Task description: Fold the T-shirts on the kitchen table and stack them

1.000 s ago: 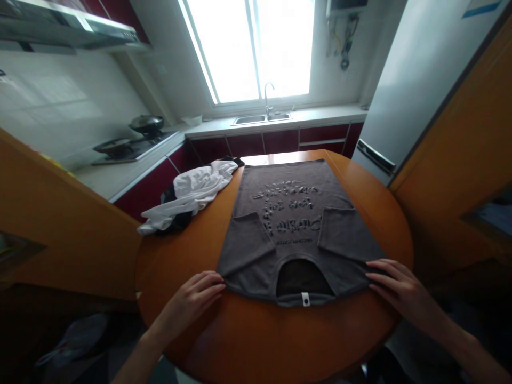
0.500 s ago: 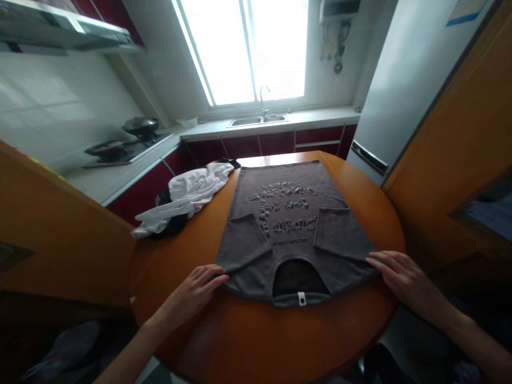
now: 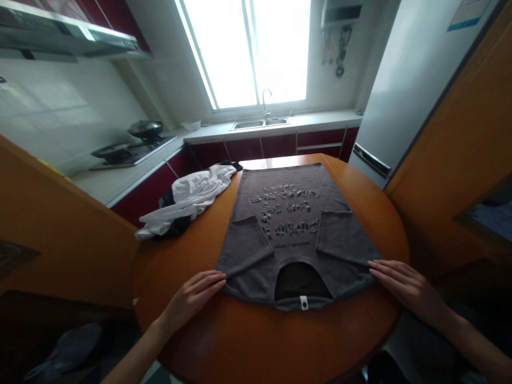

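Observation:
A dark grey T-shirt (image 3: pixel 294 186) lies spread on the round wooden table (image 3: pixel 256 341), its neck opening toward me and its hem at the far side. Both short sleeves are folded inward over the front, beside raised lettering that reads upside down from here. A small white tag shows at the collar. At the shirt's near left corner, my left hand (image 3: pixel 192 296) pinches the edge with fingers close together. My right hand (image 3: pixel 410 288) has its fingertips closed on the near right corner in the same way.
A crumpled white and black garment (image 3: pixel 196 192) lies on the table's far left edge. Beyond are a stove (image 3: pixel 136 154) with pans, a counter with a sink (image 3: pixel 262 124), and a fridge (image 3: pixel 396 90) on the right. Wooden panels (image 3: pixel 52 213) flank the table.
The fingers of both hands have drawn closer together at the shirt's corners. The shirt lies almost unchanged; the whole view has shifted slightly.

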Demonstrator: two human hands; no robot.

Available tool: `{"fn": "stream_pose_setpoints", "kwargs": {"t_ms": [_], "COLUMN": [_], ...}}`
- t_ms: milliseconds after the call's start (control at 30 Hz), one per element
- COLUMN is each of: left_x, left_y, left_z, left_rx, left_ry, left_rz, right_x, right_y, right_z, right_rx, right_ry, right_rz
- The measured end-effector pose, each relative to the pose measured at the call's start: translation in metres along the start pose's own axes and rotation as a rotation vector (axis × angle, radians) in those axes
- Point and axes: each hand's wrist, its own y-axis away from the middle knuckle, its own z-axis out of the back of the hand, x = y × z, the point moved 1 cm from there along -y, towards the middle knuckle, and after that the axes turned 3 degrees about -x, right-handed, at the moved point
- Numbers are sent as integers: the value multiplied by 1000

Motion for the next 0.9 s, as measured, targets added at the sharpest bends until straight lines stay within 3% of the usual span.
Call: {"fn": "stream_pose_setpoints", "kwargs": {"t_ms": [500,733,900], "left_x": [-3,-11,-32], "left_y": [3,20,26], "left_z": [1,21,44], "left_rx": [-35,48,101], "left_ry": [181,305,365], "left_rz": [17,73,113], "right_x": [7,18,26], "right_y": [-3,-1,13], "right_z": [10,27,42], "right_rx": [-11,50,91], "right_ry": [-24,-100,-151], "right_rz": [50,80,3]}}
